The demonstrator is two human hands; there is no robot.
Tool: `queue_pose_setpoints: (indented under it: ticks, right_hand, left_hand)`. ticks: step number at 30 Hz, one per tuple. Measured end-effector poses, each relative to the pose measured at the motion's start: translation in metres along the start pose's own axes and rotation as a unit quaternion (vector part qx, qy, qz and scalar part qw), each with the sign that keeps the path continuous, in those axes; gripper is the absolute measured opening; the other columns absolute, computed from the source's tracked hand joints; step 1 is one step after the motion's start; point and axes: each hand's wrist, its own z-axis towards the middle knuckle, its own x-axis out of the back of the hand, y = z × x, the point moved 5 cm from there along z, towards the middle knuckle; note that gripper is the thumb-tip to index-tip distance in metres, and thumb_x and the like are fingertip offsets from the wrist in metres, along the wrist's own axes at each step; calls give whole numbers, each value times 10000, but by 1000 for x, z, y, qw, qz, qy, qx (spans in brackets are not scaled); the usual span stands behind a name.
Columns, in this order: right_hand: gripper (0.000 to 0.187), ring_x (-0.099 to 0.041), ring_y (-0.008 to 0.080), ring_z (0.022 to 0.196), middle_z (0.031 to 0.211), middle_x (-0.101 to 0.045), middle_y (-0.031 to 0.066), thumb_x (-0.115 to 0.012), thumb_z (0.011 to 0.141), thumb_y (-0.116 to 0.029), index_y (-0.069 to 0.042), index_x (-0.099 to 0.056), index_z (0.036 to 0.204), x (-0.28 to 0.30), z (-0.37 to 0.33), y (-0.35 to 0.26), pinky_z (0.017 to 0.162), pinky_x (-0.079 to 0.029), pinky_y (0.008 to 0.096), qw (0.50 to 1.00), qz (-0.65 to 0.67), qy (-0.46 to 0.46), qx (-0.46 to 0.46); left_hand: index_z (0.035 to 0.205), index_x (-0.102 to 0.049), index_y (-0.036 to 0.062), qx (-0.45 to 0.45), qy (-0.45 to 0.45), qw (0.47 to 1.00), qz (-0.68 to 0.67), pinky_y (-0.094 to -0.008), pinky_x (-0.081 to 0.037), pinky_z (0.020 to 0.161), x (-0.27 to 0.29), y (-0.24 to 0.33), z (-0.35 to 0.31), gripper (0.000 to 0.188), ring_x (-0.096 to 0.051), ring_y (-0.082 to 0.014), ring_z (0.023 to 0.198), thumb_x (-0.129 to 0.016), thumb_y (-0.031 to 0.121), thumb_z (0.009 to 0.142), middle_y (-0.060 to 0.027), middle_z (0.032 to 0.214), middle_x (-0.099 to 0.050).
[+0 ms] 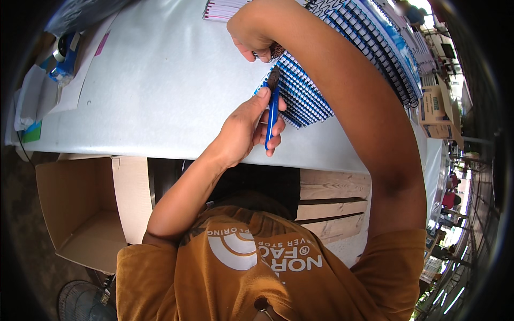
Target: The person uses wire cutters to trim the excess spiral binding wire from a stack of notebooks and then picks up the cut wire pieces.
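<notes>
A pair of blue-handled pliers [271, 120] lies in my left hand [241, 128], its dark jaws pointing away from me. Thumb and fingers close around the handles over the table's near part. The jaws reach the corner of a stack of spiral-bound notebooks [306, 96] with blue-and-white edges and dark coils. My right arm arches over this stack from the right. At the stack's far corner, my right hand [257, 29] is bent down with curled fingers. Something brown and wiry shows beside those fingers, but its kind is unclear. The wrist hides part of the fingers.
More spiral-bound notebooks [369, 40] stand at the far right, beside an open carton [436, 109]. Another pile [222, 9] lies at the far edge. On the left are a blue tape dispenser [65, 56] and papers. A cardboard box [80, 208] and a fan [80, 302] sit below the table.
</notes>
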Motion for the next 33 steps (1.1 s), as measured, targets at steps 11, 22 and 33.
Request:
queue_pose_setpoints:
  ticks: [11, 22, 33]
  right_hand:
    - [194, -628, 262, 819, 910, -674, 117, -631, 780, -214, -64, -701, 881, 13, -6, -5, 752, -482, 393, 990, -105, 92, -3]
    - [184, -606, 277, 883, 986, -650, 146, -640, 751, -170, -77, -699, 899, 10, -23, 11, 784, -468, 397, 991, -105, -51, -73]
    - [237, -599, 257, 846, 995, -651, 86, -616, 735, -107, -103, -668, 966, 8, -16, 14, 737, -459, 424, 990, -72, -101, 67]
  left_hand:
    - [1183, -448, 21, -17, -20, 999, -20, -338, -506, 714, 2, 8, 4, 547, -626, -306, 876, -215, 466, 964, -166, 922, -600]
    - [1182, -450, 15, 9, 140, 985, 98, -360, -522, 736, -29, 11, 20, 554, -635, -314, 876, -230, 471, 959, -173, 900, -606]
    - [1196, -431, 16, 5, 209, 963, 169, -309, -504, 628, -43, 14, 19, 555, -637, -272, 806, -208, 469, 965, -156, 894, -594]
